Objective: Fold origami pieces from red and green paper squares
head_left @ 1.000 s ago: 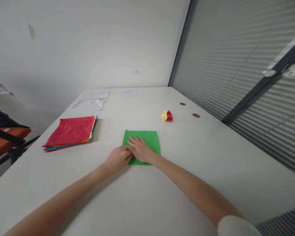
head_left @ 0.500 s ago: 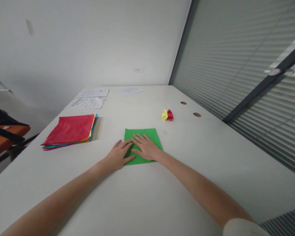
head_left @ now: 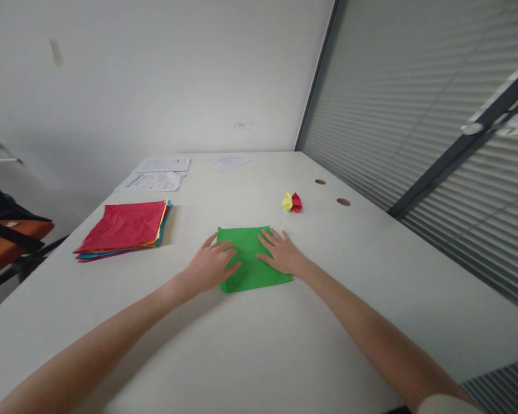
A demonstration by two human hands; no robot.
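A roughly square sheet of green paper (head_left: pixel 249 259) lies on the white table in front of me. My right hand (head_left: pixel 280 253) rests on the sheet's right side with its fingers spread. Over the left edge of the sheet is my left hand (head_left: pixel 213 264), its fingers apart and slightly bent. Whether its fingertips press on the paper cannot be made out. Farther back and to the right lies a small folded paper piece (head_left: pixel 292 202), yellow on one side and red on the other.
To the left lies a stack of coloured paper sheets (head_left: pixel 129 226), red on top. Printed pages (head_left: pixel 155 180) and another printed sheet (head_left: pixel 229 162) lie toward the back wall. Two round holes (head_left: pixel 343 202) pierce the table near the blinds (head_left: pixel 397 126). An orange chair (head_left: pixel 17 241) stands at the left.
My right hand has slid rightward from the middle of the green paper to its right side. My left hand has lifted slightly, and more of the sheet's middle shows.
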